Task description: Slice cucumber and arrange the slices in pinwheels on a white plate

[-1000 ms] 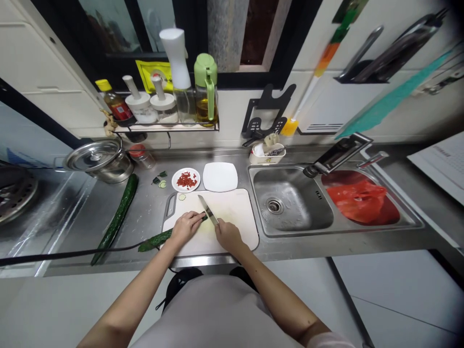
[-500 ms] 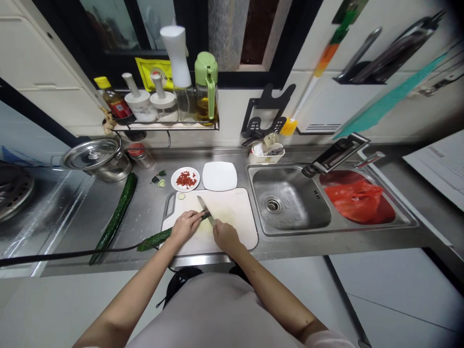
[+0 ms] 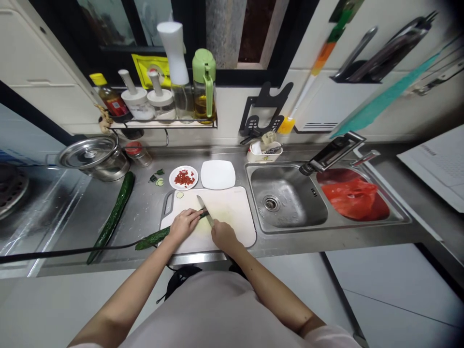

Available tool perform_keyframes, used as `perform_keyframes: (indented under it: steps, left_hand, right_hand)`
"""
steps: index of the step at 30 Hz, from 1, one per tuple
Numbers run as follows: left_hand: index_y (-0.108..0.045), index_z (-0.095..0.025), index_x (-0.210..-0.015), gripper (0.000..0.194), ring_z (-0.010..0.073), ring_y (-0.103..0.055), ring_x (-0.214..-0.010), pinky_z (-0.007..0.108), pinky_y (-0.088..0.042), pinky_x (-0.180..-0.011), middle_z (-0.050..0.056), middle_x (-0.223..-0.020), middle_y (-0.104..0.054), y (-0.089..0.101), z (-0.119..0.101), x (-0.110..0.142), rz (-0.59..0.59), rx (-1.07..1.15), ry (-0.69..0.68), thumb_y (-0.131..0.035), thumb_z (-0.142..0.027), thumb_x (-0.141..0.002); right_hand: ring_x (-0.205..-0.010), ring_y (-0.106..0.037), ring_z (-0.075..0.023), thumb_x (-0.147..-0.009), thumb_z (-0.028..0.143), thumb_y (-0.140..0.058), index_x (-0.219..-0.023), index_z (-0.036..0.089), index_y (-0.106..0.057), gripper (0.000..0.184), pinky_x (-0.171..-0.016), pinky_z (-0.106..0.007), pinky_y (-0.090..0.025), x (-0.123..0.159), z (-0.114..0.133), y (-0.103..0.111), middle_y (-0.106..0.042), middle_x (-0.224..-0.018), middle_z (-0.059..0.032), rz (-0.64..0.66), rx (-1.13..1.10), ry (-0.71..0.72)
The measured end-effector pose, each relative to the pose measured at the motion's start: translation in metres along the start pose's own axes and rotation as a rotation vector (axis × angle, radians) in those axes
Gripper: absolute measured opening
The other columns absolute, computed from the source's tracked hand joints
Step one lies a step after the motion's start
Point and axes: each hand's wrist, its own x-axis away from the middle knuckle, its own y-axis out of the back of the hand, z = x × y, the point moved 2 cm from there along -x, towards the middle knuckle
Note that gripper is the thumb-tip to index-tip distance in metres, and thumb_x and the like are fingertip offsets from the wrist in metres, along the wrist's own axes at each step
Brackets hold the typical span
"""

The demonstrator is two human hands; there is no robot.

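Observation:
My left hand (image 3: 184, 224) is closed over a dark green cucumber (image 3: 153, 238), pressing it on the white cutting board (image 3: 235, 212). The cucumber lies slantwise, its rear end reaching past the board's left edge and its front tip showing beyond my fingers. My right hand (image 3: 224, 235) grips a kitchen knife (image 3: 205, 210), its blade pointing up and left across the cucumber's tip, close to my left fingertips. The knife's handle is hidden in my fist. One pale cucumber slice (image 3: 180, 195) lies at the board's upper left.
Behind the board stand a plate of chopped red pieces (image 3: 183, 178) and a white square plate (image 3: 218, 174). Another cucumber (image 3: 112, 217) lies left, near a lidded pot (image 3: 94, 157). A black cable (image 3: 68, 252) crosses the counter. The sink (image 3: 290, 198) is at right.
The knife blade has shifted slightly left and tilted against the cucumber's tip, with my right hand following. My left hand keeps its hold. The whole view has drifted a little.

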Motion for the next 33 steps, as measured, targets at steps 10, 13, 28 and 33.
perform_keyframes:
  steps: [10, 13, 28, 33]
  left_hand:
    - [-0.064, -0.027, -0.121, 0.033, 0.0167, -0.059, -0.092, 0.030, -0.047, -0.083, 0.005, -0.101, -0.067, -0.002, 0.003, 0.000, 0.007, 0.006, 0.016, -0.046, -0.032, -0.094]
    - [-0.064, -0.027, -0.123, 0.034, 0.0166, -0.059, -0.092, 0.029, -0.048, -0.083, 0.005, -0.101, -0.067, -0.001, 0.003, -0.001, 0.011, 0.015, 0.011, -0.046, -0.032, -0.094]
    - [-0.063, -0.028, -0.123, 0.034, 0.0166, -0.059, -0.092, 0.029, -0.048, -0.083, 0.004, -0.099, -0.067, -0.001, 0.003, -0.002, 0.012, 0.008, 0.004, -0.046, -0.032, -0.094]
    - [-0.063, -0.027, -0.123, 0.034, 0.0163, -0.059, -0.092, 0.029, -0.047, -0.084, 0.004, -0.098, -0.067, -0.001, 0.002, -0.002, 0.010, 0.005, 0.004, -0.044, -0.034, -0.095]
  right_hand:
    - [-0.093, -0.064, -0.0244, -0.093, 0.018, -0.036, -0.110, 0.011, -0.056, 0.027, -0.075, -0.032, -0.045, 0.018, -0.007, -0.001, -0.067, -0.097, -0.0159, 0.063, -0.049, -0.027]
    - [-0.093, -0.064, -0.0253, -0.092, 0.017, -0.036, -0.109, 0.011, -0.057, 0.027, -0.075, -0.033, -0.046, 0.014, -0.006, -0.001, -0.067, -0.099, -0.0165, 0.050, -0.041, -0.022]
    - [-0.093, -0.065, -0.0239, -0.089, 0.013, -0.036, -0.112, 0.010, -0.058, 0.031, -0.077, -0.031, -0.047, -0.007, 0.007, 0.002, -0.068, -0.097, -0.0156, 0.018, -0.028, -0.020]
    - [-0.093, -0.065, -0.0250, -0.090, 0.014, -0.037, -0.109, 0.010, -0.058, 0.029, -0.076, -0.033, -0.048, 0.006, 0.000, -0.005, -0.067, -0.098, -0.0168, 0.046, -0.018, -0.031]
